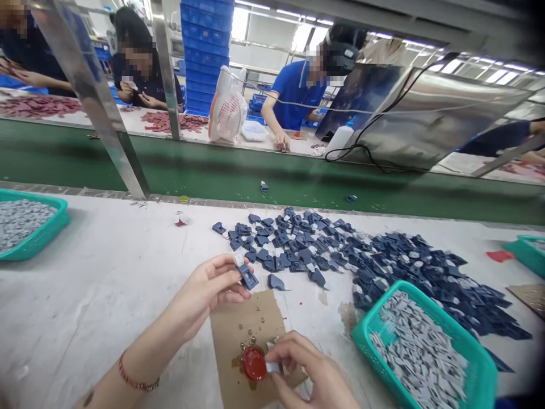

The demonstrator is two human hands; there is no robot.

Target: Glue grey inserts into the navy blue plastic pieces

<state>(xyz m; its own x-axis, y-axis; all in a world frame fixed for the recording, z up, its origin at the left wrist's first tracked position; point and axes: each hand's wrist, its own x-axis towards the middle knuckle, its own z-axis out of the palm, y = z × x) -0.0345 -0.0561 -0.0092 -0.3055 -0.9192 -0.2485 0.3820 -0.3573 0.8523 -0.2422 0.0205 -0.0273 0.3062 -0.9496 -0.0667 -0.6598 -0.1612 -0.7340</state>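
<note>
Dark blue plastic part (pixel 247 277) is sitting in the left hand (pixel 204 289), pinched at the fingertips, held up off the table (pixel 97 284) just above the far edge of a brown cardboard sheet (pixel 244 324). Left grip is closing narrow on that part, thumb on top.

Right hand (pixel 309 369) is working lower down, its grip pinching a small white piece (pixel 272 367) against a red cap (pixel 254 363) that's resting on the cardboard, wet stains around it. The two hands are staying apart, blue part well above the cap.

One loose blue part (pixel 276 282) is lying just beside the left fingertips. Beyond it, a big pile of blue parts (pixel 383 261) is spreading across the table to the right. A teal basket (pixel 361 335) of grey-white pieces is sitting right of the right hand, another teal basket (pixel 51 227) far left. Green conveyor belt (pixel 255 170) is running behind; other people are working across it.
</note>
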